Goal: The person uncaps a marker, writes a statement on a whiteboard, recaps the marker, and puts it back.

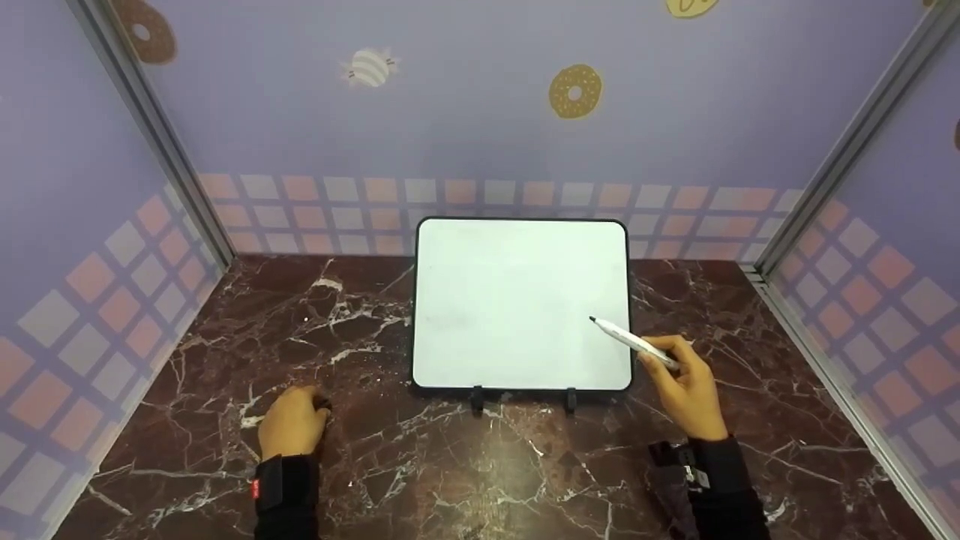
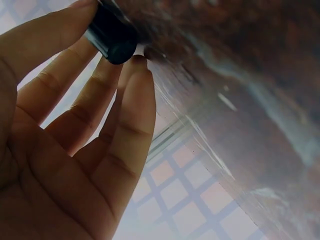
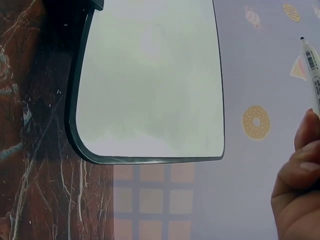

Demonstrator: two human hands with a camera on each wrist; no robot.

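Observation:
A small whiteboard [image 1: 517,300] with a black frame stands upright on two black feet [image 1: 478,399]. My right hand [image 1: 686,390] grips a white marker [image 1: 626,336], its bare black tip pointing up and left, overlapping the board's right part in the head view. In the right wrist view the marker [image 3: 310,62] shows printed markings along its barrel. My left hand [image 1: 294,421] is low over the table, left of the board. Between its thumb and fingers it pinches a black marker cap [image 2: 114,37], mostly hidden from the head view.
The table [image 1: 375,465] has a dark red marbled top with white veins. A lilac back wall [image 1: 465,112] with doughnut prints rises behind the board. Side walls with grey metal corner strips [image 1: 161,142] close in the left and right.

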